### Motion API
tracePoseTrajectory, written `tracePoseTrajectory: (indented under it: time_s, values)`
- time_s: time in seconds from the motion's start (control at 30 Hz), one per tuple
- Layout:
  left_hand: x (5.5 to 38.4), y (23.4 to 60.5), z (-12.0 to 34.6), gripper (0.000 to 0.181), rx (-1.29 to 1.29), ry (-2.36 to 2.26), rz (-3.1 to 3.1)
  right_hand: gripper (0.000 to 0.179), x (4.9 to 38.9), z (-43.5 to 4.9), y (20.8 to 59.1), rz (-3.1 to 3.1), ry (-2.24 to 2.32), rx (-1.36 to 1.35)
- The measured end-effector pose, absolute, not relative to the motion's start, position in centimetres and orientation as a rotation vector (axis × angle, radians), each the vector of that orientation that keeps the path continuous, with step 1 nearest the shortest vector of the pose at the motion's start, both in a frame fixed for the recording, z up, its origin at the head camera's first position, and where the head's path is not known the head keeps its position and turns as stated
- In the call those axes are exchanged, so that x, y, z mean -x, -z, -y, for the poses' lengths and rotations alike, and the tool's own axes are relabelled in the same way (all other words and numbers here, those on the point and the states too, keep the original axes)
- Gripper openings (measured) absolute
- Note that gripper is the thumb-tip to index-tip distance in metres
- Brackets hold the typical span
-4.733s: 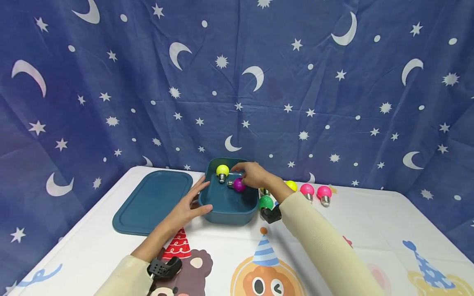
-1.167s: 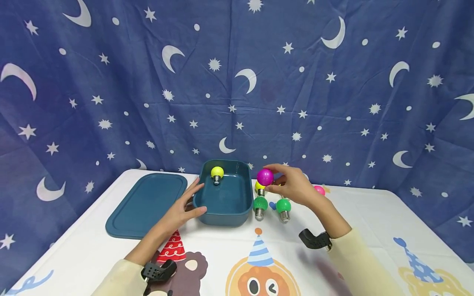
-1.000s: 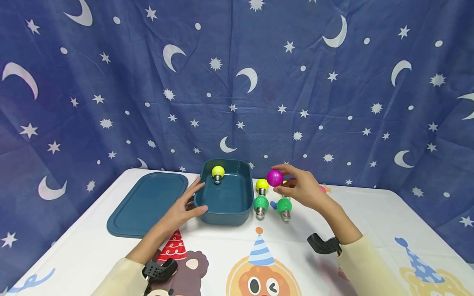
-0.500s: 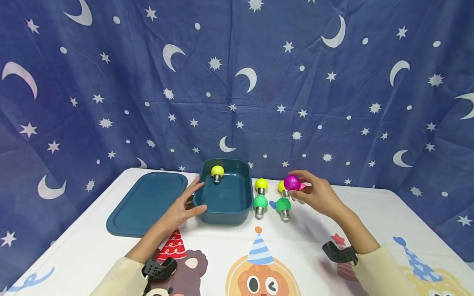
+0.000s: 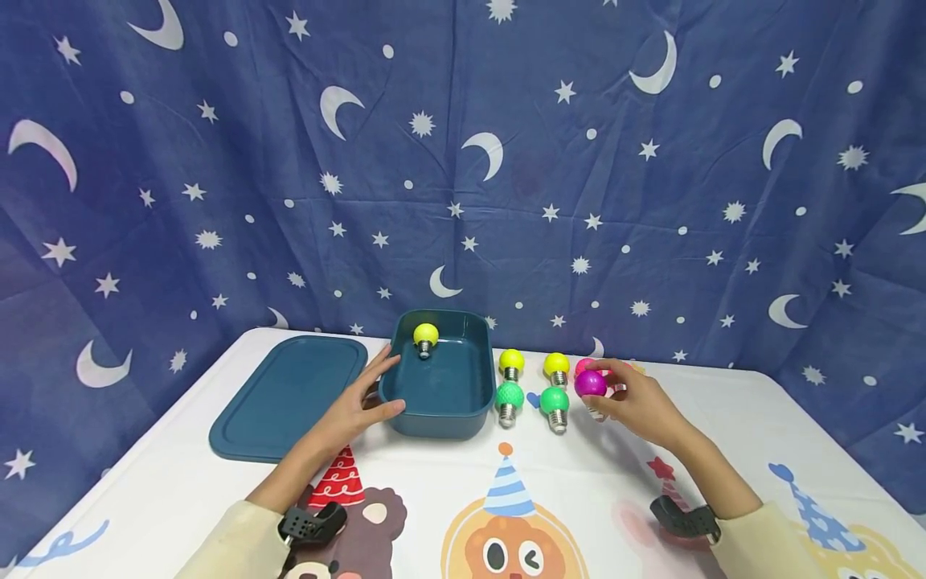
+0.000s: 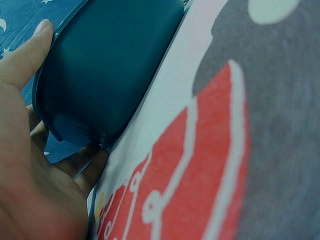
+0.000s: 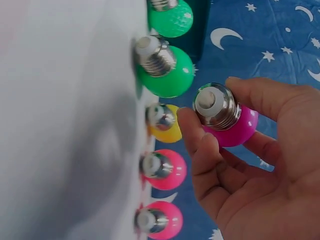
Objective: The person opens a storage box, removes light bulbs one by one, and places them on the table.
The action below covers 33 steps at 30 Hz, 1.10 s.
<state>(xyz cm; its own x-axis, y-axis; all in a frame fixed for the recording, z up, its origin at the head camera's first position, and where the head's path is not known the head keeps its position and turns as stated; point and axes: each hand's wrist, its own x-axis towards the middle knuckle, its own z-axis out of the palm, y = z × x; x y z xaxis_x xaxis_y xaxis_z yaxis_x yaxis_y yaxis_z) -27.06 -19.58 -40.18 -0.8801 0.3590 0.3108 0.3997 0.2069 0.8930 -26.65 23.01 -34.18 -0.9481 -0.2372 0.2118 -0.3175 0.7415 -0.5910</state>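
My right hand [image 5: 642, 402] pinches a purple light bulb [image 5: 590, 384] by its round globe, just above the table at the right end of the bulb group. In the right wrist view the bulb's metal screw base [image 7: 217, 107] points toward the camera between the thumb and fingers. My left hand [image 5: 354, 412] rests against the left side of a dark teal box [image 5: 437, 426], its fingers extended along the wall and its thumb by the front corner. Inside the box, toward the back left, one yellow bulb [image 5: 425, 333] lies.
Right of the box lie two yellow bulbs [image 5: 556, 364] in a back row and two green bulbs [image 5: 555, 400] in front. Pink bulbs [image 7: 165, 170] sit partly behind my right hand. A flat teal lid [image 5: 289, 398] lies left of the box; a starry blue curtain [image 5: 463, 161] hangs behind.
Earlier the purple bulb lay in the box. My right hand has lifted it out, carried it right past the yellow and green bulbs, and lowered it toward the table. My left hand stays put.
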Motion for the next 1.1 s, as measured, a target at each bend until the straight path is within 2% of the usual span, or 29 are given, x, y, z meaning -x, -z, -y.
tracePoseTrajectory:
  time_s: [0.57, 1.1]
  values:
    - [27.0, 40.6, 19.7, 0.071, 0.736, 1.803, 2.419, 0.056, 26.5, -23.6, 37.4, 2.942, -1.069, -0.241]
    - [27.1, 40.4, 19.6, 0.071, 0.755, 1.789, 2.42, 0.06, 26.7, -23.9, 37.5, 2.976, -1.061, -0.182]
